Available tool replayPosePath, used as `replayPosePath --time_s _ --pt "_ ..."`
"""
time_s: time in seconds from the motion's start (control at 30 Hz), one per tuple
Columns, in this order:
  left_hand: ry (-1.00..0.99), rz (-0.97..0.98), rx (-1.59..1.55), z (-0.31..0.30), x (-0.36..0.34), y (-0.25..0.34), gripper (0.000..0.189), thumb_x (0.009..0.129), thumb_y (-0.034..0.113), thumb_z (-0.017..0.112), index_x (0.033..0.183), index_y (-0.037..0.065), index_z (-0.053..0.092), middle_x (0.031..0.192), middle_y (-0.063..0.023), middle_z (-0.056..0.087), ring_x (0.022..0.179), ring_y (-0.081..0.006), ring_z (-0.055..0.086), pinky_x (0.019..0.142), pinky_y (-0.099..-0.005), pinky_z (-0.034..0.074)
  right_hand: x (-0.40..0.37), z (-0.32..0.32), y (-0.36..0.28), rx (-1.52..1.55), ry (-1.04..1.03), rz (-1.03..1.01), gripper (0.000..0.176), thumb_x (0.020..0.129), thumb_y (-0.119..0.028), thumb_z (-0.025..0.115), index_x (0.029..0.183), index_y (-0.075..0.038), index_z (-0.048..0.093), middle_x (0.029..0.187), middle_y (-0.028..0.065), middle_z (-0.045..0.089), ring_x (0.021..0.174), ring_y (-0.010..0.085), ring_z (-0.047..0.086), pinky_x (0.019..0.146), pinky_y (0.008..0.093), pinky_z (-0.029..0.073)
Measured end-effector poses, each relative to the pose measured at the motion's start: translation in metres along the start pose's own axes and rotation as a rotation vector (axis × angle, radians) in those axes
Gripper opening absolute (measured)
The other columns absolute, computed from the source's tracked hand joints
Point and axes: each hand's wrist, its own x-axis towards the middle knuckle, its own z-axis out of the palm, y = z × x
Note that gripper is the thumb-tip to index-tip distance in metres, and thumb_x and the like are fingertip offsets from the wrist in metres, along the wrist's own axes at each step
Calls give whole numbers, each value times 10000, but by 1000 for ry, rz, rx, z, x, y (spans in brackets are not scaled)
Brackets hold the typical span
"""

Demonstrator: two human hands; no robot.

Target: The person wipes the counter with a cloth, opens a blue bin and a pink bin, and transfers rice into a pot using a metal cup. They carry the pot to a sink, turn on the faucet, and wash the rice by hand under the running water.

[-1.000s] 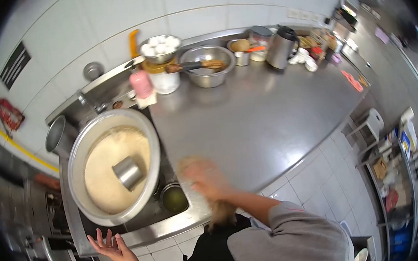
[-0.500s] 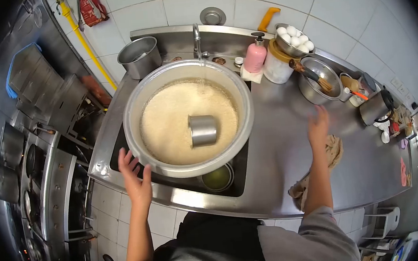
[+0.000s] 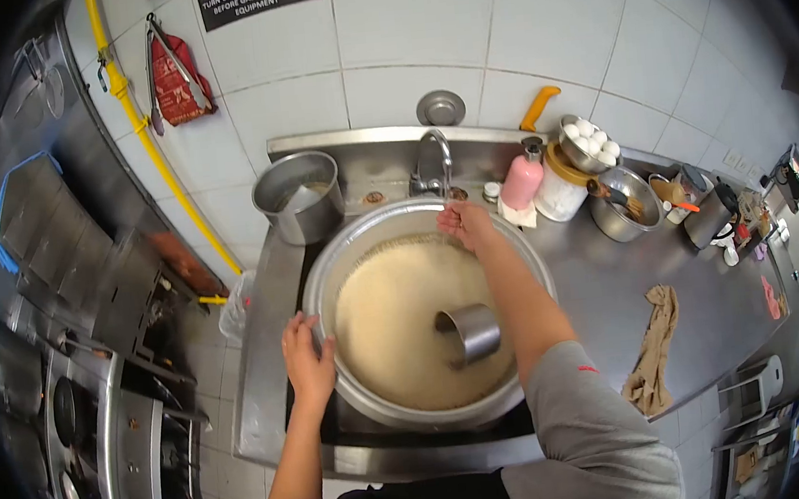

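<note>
A big round metal pot [image 3: 329,389] in the sink holds rice grains [image 3: 382,322] under cloudy water. A metal cup [image 3: 479,332] lies tilted in it, partly sunk. My left hand [image 3: 310,362] is at the pot's left rim, thumb apart from the fingers, holding nothing. Across the pot reaches my right arm; my right hand [image 3: 465,224] is at the far rim, just below the spout of the tap [image 3: 434,156], its fingers loosely bent and nothing seen in them.
Left of the tap stands a smaller metal pot [image 3: 298,199]. To its right are a pink pump bottle [image 3: 521,182], a jar [image 3: 560,188], a bowl of eggs [image 3: 590,144] and a steel bowl [image 3: 627,215] with a brush. A brown cloth [image 3: 654,351] lies on the counter.
My right hand has swung left from over the counter to the tap. My left hand has come to the pot's rim. The cup has shifted and tilted; the view has tipped upward.
</note>
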Motion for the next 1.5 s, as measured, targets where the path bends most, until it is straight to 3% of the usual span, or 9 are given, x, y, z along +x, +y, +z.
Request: replayPosePath --time_s 0.1,0.2,0.43,0.57,0.97,1.17,1.27,1.37,1.5 --pt "-47 -62 -131 10 16 -21 453 740 55 599 1172 52 462 1246 -209 419 1185 -369 371 988 -412 297 26 2 0 238 -187 97 134 870 -103 465 874 3 547 733 95 575 686 205 590 659 361 530" --pt "-35 -120 -331 32 22 -30 500 752 -13 533 1229 30 391 1266 -233 381 1207 -377 346 996 -403 287 -1 24 -32 -331 -143 139 113 849 -54 480 872 15 567 749 116 597 681 215 611 636 357 543" --pt "-74 -153 -340 24 11 -12 408 759 -33 430 1166 6 430 1320 -279 286 1248 -395 282 1005 -413 264 73 17 -43 -620 52 -225 101 763 33 547 845 38 605 774 132 623 649 210 625 549 316 524" --pt "-104 -211 -338 20 4 -7 336 773 -27 410 1102 8 472 1348 -291 215 1257 -399 258 982 -411 280 111 11 -13 -1390 180 -577 235 700 -110 699 866 40 626 738 107 628 652 206 609 595 293 487" --pt "-50 -236 -405 21 -1 0 260 766 -37 424 1007 8 510 1336 -282 244 1249 -375 276 951 -399 285 174 -22 17 -875 102 -416 136 731 -2 671 800 79 587 590 67 532 388 114 431 335 289 276" --pt "-20 -204 -380 24 -4 -5 256 774 -41 430 1014 10 502 1313 -306 263 1250 -392 269 962 -397 279 153 -13 11 -1148 173 -489 260 705 -205 710 836 2 621 736 134 635 668 213 615 666 318 483" --pt "-8 -216 -393 24 -3 -7 280 766 -48 426 1032 11 490 1310 -300 274 1251 -397 266 981 -405 260 100 21 6 -1081 376 -883 192 727 -138 675 844 6 624 734 121 637 645 209 613 628 314 496" --pt "-10 -178 -349 24 -2 -7 313 755 -54 432 1056 14 484 1309 -294 279 1250 -403 265 994 -418 249 45 34 -4 -384 34 -312 123 750 -48 612 856 12 621 739 115 637 636 210 613 591 314 515" --pt "-94 12 5 10 11 9 357 749 -36 482 1101 25 481 1313 -273 286 1250 -413 259 1007 -445 243 17 17 -21 -598 -244 -1 129 775 24 520 870 33 607 755 129 631 647 201 615 584 324 532"
